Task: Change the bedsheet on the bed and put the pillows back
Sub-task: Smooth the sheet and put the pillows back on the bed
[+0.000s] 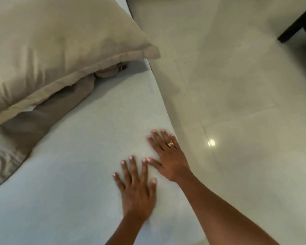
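Bedsheet [78, 174] lies flat under 2 spread palms; right hand [168, 156] nearest the edge, left hand [137, 188] inboard, pillow [57, 46] beyond.

— What is the bedsheet [69, 174] like?
— Pale cloth, matt, lying smooth with hardly a wrinkle.
— And the pillow [51, 50]?
— Beige cloth with a soft satin sheen and a stitched flange along its edge. The beige fabric [25, 131] under it has the same sheen, but creased.
— The floor [245, 85]?
— Large tiles, glossy, mirroring a spot of light.
— Anything metal?
— A shiny gold-coloured ring [171, 144] on the right hand [168, 156].
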